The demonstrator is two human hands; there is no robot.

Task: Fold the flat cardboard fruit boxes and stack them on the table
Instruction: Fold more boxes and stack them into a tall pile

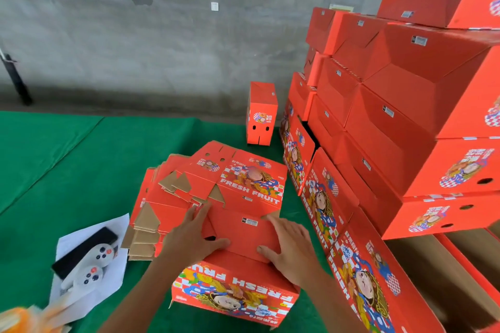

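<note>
At lower centre we press our left hand point(193, 235) and right hand point(290, 244), fingers nearly flat, onto the red box point(238, 259); flat boxes point(189, 192) lie behind.

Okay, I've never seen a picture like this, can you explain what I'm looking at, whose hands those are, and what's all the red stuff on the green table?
There is one picture, from a wide-angle camera worn on a person's head, looking forward and down. No machine is involved: the left hand and right hand are the wearer's own.

Both hands press flat on the red bottom flaps of a half-folded red cardboard fruit box printed FRESH FRUIT. Neither hand has a closed grip.

Behind it, on the green table covering, lies a pile of flat unfolded red cardboard boxes. To the right rises a tall stack of finished red boxes, and one small red box stands alone. At left, two white controllers rest on white paper.
</note>
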